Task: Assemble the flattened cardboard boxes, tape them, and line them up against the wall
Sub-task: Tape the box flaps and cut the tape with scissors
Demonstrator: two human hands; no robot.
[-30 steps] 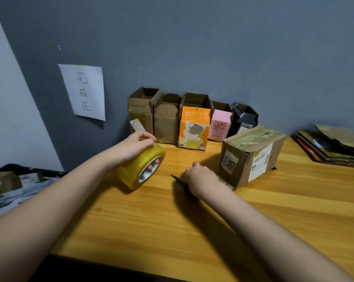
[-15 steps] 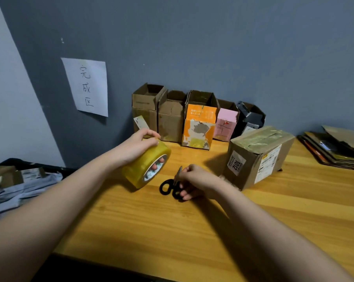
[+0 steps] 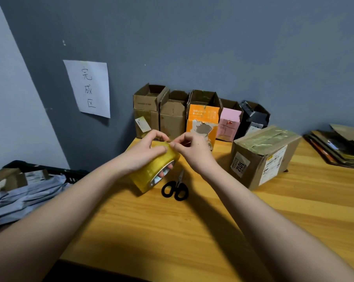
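1. Left hand point(image 3: 142, 153) grips the roll of yellowish packing tape point(image 3: 153, 169), fingers curled through its core; the roll sits above the desk point(image 3: 274, 216), near the left edge
2. Right hand point(image 3: 192, 149) pinches at the top rim of the roll with thumb and forefinger; the other fingers are loosely curled
3. Black-handled scissors point(image 3: 175, 189) lie flat on the desk just beside the roll, clear of both hands
4. A taped brown box point(image 3: 263, 157) stands right of the hands, apart from the wall point(image 3: 212, 47)
5. Open desk space lies along the near edge, in front of the scissors
6. Wooden desk, grey-blue wall, one paper sign point(image 3: 88, 88) with handwritten characters
7. Count: five open-topped boxes point(image 3: 200, 115) in a row against the wall; one stack of flattened cardboard point(image 3: 339, 147) at far right
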